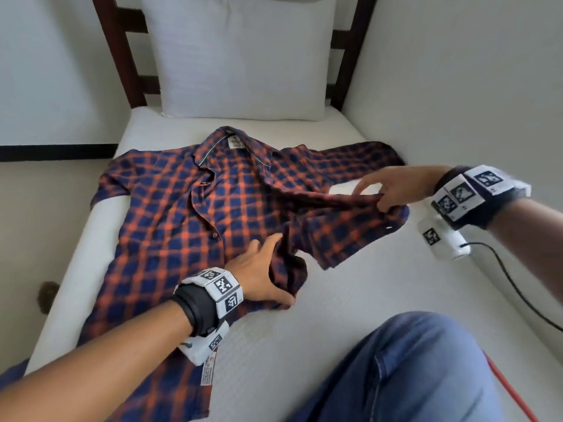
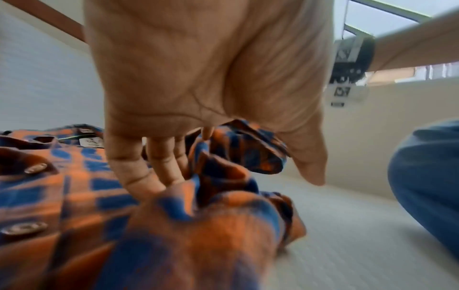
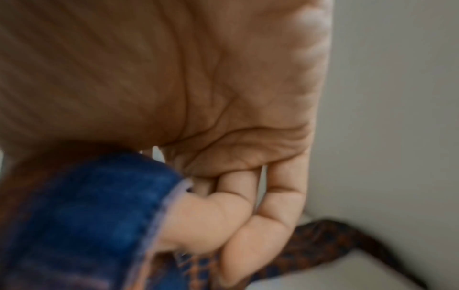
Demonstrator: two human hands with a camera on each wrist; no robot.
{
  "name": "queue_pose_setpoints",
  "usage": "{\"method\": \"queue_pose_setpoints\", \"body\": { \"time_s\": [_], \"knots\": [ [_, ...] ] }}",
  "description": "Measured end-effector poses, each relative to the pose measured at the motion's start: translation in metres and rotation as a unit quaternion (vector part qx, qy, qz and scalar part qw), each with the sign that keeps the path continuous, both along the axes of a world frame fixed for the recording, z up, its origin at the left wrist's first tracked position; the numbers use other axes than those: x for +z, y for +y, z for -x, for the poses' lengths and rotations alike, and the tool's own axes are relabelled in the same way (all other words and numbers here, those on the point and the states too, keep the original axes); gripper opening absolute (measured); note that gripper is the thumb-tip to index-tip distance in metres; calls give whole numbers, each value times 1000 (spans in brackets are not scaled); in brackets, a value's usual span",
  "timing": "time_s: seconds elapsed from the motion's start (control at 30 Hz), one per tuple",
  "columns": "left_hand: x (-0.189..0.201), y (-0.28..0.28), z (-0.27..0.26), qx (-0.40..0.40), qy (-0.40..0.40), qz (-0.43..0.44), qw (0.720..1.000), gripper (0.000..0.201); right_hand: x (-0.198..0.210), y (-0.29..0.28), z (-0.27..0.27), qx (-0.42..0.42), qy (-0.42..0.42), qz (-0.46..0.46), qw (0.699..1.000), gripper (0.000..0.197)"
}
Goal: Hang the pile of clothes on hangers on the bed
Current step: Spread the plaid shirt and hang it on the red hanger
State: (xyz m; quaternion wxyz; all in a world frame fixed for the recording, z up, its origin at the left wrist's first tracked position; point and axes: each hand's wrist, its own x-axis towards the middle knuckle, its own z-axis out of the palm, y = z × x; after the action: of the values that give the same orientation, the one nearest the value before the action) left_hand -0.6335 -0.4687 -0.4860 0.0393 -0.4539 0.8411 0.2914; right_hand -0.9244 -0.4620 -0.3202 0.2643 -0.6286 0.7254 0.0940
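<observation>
White bedding fills the bed (image 1: 350, 315). Nearest, the left hand (image 1: 259, 275) bunches the plaid shirt (image 1: 182, 208) at its front edge; farther off, the right hand (image 1: 387, 190) pinches a sleeve. No hanger shows, so I judge hanging barely begun.

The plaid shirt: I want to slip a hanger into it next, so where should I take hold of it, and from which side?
Take the plaid shirt at the collar, coming from the pillow end. It lies front up, unbuttoned at the neck, label showing, so the shoulders are open there. The left hand and right hand now grip bunched cloth lower down, probably a poor hold for hanging.
</observation>
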Motion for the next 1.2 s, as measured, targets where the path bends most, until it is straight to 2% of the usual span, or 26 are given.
{"method": "queue_pose_setpoints", "body": {
  "time_s": [0.13,0.23,0.3,0.37,0.43,0.5,0.53,0.63,0.7,0.8,0.9,0.97,1.03,1.1,1.13,1.2],
  "knots": [
    [-17,27,18,-98,-83,17,992,97,37,26,37,-44,43,-12,998,52],
    [-23,44,26,-115,-92,109,983,87,45,34,54,-83,114,9,990,56],
    [-24,49,30,-124,-103,159,974,85,50,35,61,-127,135,68,980,56],
    [-24,52,35,-134,-117,168,970,78,56,34,69,-179,143,164,959,48],
    [-24,55,41,-148,-105,176,968,52,64,34,66,-203,166,214,941,31],
    [-20,59,45,-176,-63,157,970,21,68,33,64,-217,186,194,938,19],
    [-16,61,46,-190,-39,126,973,19,69,33,59,-225,189,179,939,18],
    [-11,69,47,-232,-27,11,972,33,70,30,49,-219,193,157,944,19],
    [-12,77,46,-259,-53,-13,964,32,66,28,39,-181,197,130,955,22],
    [-16,82,45,-254,-91,62,961,28,54,26,20,-101,209,88,969,27],
    [-18,75,35,-210,-34,118,970,22,57,22,21,-64,198,100,973,25],
    [-16,71,32,-199,-8,139,970,22,64,23,32,-103,99,130,981,26],
    [-15,71,35,-207,-44,158,964,31,64,27,39,-151,-59,149,975,40],
    [-18,72,40,-221,-95,177,955,48,53,34,38,-168,-184,99,964,53],
    [-21,72,43,-218,-104,181,953,53,44,36,36,-143,-182,59,971,56],
    [-27,71,47,-203,-102,178,958,57,22,37,38,-55,-38,-10,998,54]
  ]
}}
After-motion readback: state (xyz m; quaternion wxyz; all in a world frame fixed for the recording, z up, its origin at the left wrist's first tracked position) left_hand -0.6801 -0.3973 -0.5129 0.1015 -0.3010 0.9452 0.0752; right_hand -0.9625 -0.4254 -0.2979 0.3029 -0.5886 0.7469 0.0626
